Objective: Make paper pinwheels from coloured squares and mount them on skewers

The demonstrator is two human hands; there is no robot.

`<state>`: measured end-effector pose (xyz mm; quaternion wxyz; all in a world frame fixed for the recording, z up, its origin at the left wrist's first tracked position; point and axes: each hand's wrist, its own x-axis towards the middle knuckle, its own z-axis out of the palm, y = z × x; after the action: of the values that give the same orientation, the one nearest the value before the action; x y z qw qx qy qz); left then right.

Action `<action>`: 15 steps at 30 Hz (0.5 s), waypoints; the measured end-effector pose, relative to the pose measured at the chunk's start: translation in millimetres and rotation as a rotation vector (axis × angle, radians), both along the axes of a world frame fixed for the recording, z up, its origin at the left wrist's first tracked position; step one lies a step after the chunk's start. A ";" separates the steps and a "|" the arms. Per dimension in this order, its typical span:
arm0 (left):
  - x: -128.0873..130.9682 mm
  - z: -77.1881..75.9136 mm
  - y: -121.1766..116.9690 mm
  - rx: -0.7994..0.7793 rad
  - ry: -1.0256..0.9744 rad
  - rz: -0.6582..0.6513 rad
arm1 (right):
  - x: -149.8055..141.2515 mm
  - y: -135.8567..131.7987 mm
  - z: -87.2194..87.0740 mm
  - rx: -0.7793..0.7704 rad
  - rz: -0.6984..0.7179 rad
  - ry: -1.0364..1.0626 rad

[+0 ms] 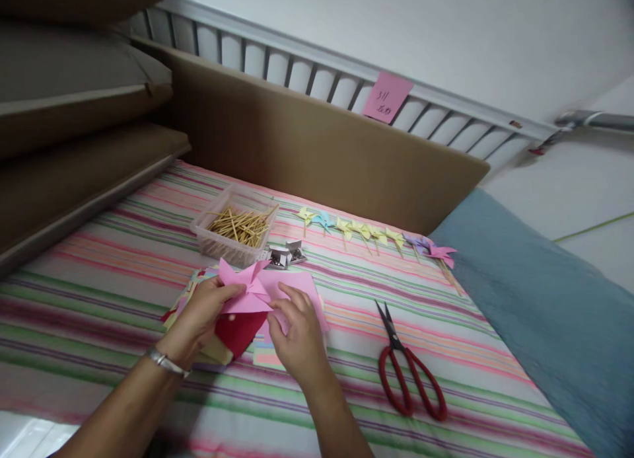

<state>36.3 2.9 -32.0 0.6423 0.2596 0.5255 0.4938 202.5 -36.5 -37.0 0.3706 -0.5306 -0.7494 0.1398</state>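
Observation:
My left hand pinches a pink paper pinwheel near its centre, thumb on top. Its blades are folded inward. At the pinwheel's right corner is my right hand, fingers spread and slightly curled; I cannot tell whether a fingertip touches the paper. Beneath both hands lie stacks of coloured paper, with a pink sheet on the right stack and a red sheet on the left one. Just beyond the pinwheel sit two small boxes of metal pins.
A clear plastic bin holds many thin wooden sticks. Red-handled scissors lie at right. Several finished pinwheels line the back of the striped cloth. A brown board stands behind; large packages are stacked left.

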 end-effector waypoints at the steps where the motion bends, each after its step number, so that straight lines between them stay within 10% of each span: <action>1: 0.1 0.0 0.1 0.002 -0.005 0.001 | -0.3 0.0 0.3 -0.001 0.000 0.012; 15: 1.8 2.1 -2.1 0.004 -0.055 -0.071 | 1.6 3.4 4.7 -0.104 0.065 0.315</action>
<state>38.1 0.8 -30.0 0.6730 0.2657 0.4973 0.4787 204.0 -33.0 -32.3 0.4508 -0.4959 -0.6907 0.2716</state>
